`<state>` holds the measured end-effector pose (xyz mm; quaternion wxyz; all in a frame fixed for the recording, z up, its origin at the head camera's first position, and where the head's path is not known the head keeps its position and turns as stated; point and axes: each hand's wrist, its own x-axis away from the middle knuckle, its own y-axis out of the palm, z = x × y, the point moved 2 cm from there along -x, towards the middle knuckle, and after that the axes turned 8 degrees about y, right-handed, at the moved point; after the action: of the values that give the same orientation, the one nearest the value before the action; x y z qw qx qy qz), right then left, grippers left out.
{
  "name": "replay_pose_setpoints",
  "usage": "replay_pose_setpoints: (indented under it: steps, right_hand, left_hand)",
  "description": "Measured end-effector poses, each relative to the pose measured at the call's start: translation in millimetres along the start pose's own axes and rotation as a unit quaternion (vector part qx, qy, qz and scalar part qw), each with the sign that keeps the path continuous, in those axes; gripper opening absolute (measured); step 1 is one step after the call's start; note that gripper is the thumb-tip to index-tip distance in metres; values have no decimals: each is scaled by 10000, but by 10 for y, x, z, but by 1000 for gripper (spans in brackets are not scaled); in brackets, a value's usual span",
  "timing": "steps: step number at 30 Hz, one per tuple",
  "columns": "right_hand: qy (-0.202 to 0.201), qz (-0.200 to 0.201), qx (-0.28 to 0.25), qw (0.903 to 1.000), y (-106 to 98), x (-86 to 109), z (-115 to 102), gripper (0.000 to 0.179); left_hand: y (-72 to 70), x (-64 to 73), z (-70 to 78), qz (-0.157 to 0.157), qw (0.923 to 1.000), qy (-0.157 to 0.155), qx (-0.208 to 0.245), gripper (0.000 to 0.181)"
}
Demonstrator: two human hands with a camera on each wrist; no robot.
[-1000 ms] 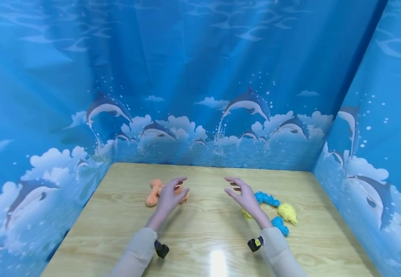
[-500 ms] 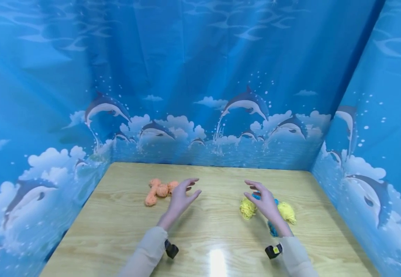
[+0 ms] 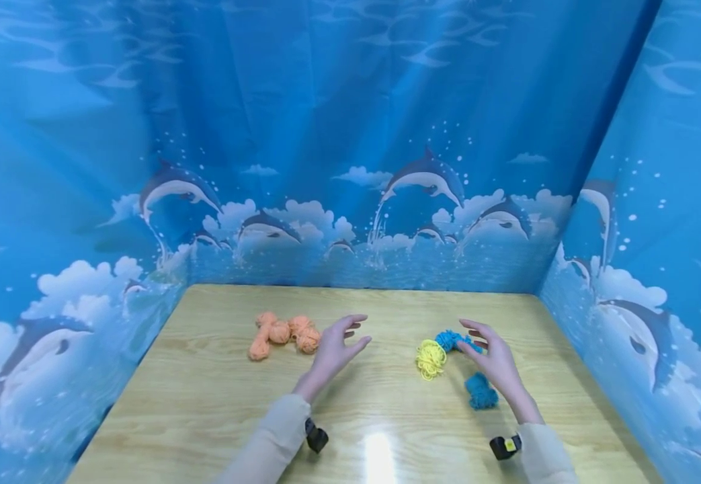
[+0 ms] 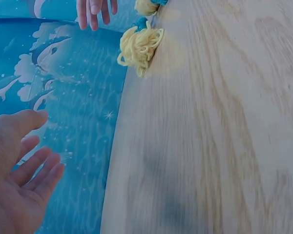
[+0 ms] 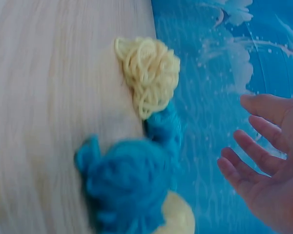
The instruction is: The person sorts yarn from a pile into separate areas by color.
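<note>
My left hand [image 3: 335,351] is held over the table with relaxed fingers and nothing in them, just right of a group of orange yarn balls [image 3: 306,338]. My right hand [image 3: 497,359], also holding nothing, hovers among the yarn on the right, fingers loosely bent. Left of it lies a loopy yellow yarn bundle [image 3: 431,359] against a blue yarn bundle [image 3: 449,340], part of which the fingers cover. A second blue bundle [image 3: 481,391] lies nearer the wrist. Another yellow bundle [image 5: 179,214] peeks out in the right wrist view; the right hand hides it in the head view.
The wooden table [image 3: 380,396] carries all the yarn, with a bright light reflection near its front. Blue curtains [image 3: 350,134] printed with dolphins stand behind it and along both sides. Each wrist wears a small black camera [image 3: 316,435].
Both hands have moved rightward over the table. The left hand has uncovered the orange yarn; the right hand has uncovered the left yellow bundle and now covers the right one.
</note>
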<state>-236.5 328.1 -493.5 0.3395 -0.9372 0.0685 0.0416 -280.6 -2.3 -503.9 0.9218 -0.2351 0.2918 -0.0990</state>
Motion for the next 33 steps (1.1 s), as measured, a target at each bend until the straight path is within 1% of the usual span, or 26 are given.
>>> replay_pose_setpoints:
  steps: [3,4,8,11,15,19,24,29,33]
  right_hand:
    - [29,93,52,9999,-85,44,54,50]
    - [33,128,75,9999,-111,63,68,50]
    - [26,282,127,9995,-194,121,130,49]
    - [24,393,198,9990,-235,143,176,49]
    - [29,484,436,9979,-276,147,248,49]
    - [131,401,737,9964,-303,165,317,50]
    - [341,218,1001,9942,-324,198,400,52]
    - [448,144,1109,9927,-337,189,495,51]
    - [600,64,1186,9911,-335,185,549,47]
  left_hand:
    - [70,-18,11,-99,9999,-96,81,45]
    - [97,-23,20,-127,9998,-83,117,45]
    - [211,-49,61,-268,9989,-185,326,46]
    - [305,-75,84,-370,9984,-210,372,47]
    - [431,-102,106,-539,9975,-236,385,49]
    - [560,-111,124,-789,9955,-299,425,50]
    - [740,-137,167,-1044,9934,-188,439,51]
    - [913,-172,221,-1277,9905,-153,489,54]
    - [1034,-187,248,-1483,9883,-161,333,56]
